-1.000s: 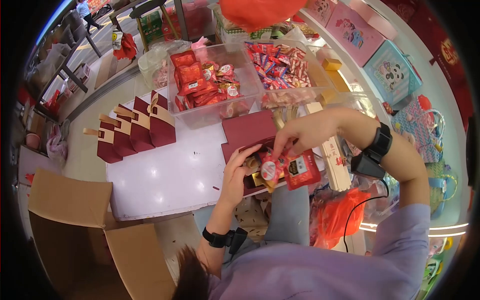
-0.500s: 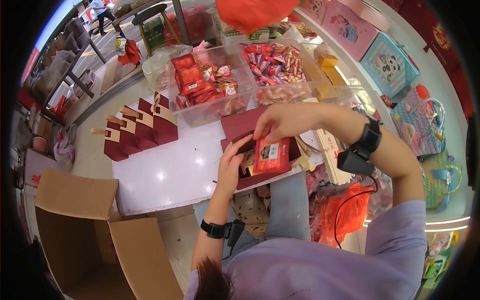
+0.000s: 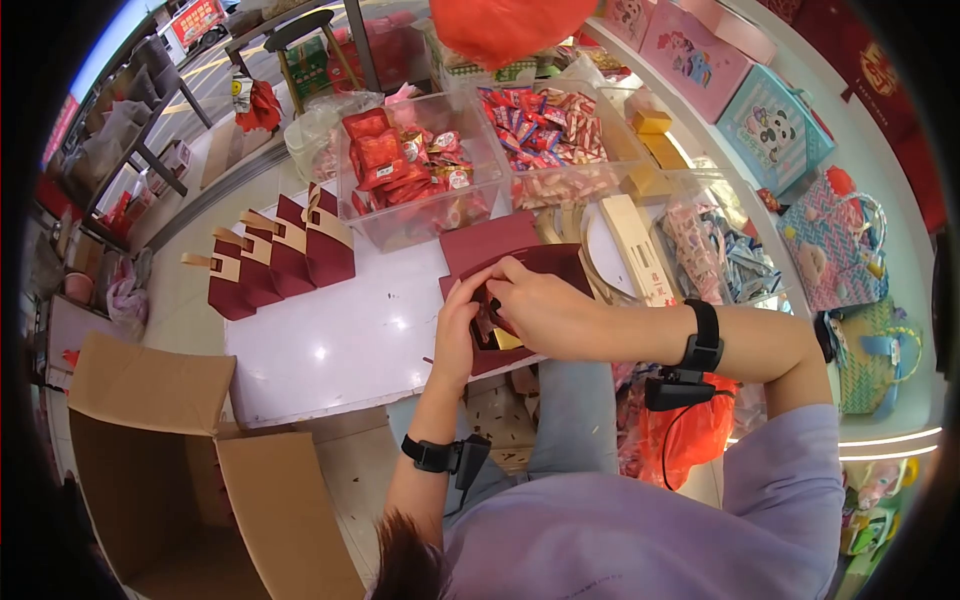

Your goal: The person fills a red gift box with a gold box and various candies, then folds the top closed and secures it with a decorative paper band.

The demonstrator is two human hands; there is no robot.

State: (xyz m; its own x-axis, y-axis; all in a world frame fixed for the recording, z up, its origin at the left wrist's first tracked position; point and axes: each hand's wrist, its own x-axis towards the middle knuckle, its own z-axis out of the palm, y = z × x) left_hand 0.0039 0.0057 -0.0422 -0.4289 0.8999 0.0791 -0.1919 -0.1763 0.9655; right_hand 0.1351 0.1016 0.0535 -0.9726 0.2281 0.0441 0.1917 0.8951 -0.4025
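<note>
A dark red box lies open at the table's front edge, with a gold item inside. My left hand is closed on the box's left side. My right hand reaches into the box with fingers bent down; what they hold, if anything, is hidden. Beyond the box stand a clear bin of red packets and a clear bin of wrapped sweets. Several finished-looking dark red boxes with beige ribbons stand in a row to the left.
An open cardboard box stands at the lower left. Beige folded strips and a clear bin of small packets lie to the right. Gift boxes and woven bags line the right shelf. A red object hangs at the top.
My right hand has moved down and left into the box. The red packet it held above the box is no longer visible. My left hand has barely moved.
</note>
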